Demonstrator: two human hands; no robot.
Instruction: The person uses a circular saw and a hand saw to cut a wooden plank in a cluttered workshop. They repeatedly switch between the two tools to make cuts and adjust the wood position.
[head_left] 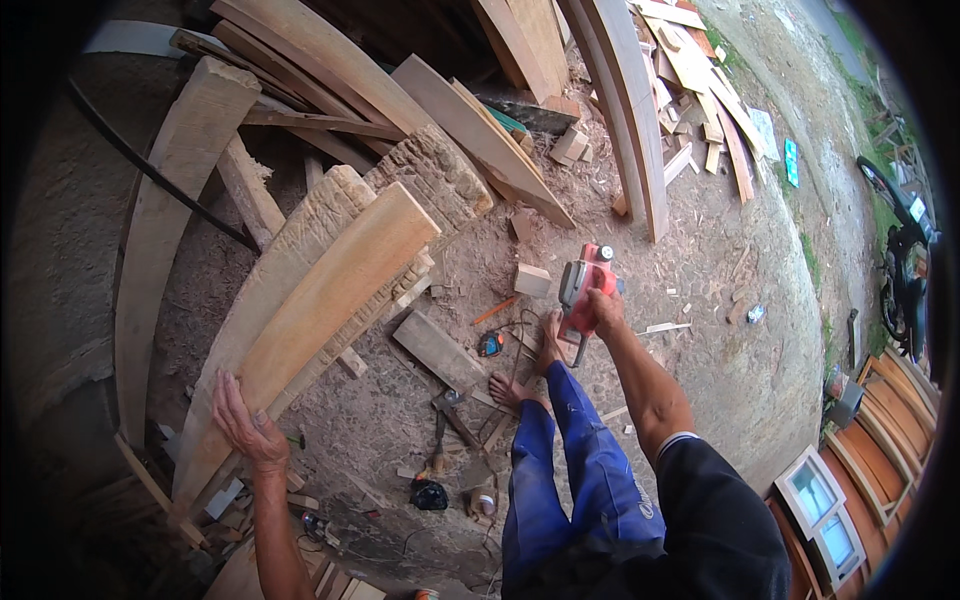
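My right hand (605,308) is closed round the handle of a red electric planer (582,285), held above the floor near my bare feet (515,390). My left hand (247,425) rests on a long light board (335,285) at the lower left, fingers stretched out and lying along it. That board lies on wider planks (295,240) with rough, notched ends, stacked at a slant. A loose grey board (440,350), a tape measure (490,343), an orange pencil (493,310) and a small wood block (532,280) lie on the floor between the stack and the planer.
Curved boards stand at left (160,250) and top centre (625,120). Offcuts (690,60) are heaped top right. A parked motorbike (905,270) and wooden window frames (822,510) are at right. Tools (440,430), a black bag (428,493) and a cord lie on the littered floor.
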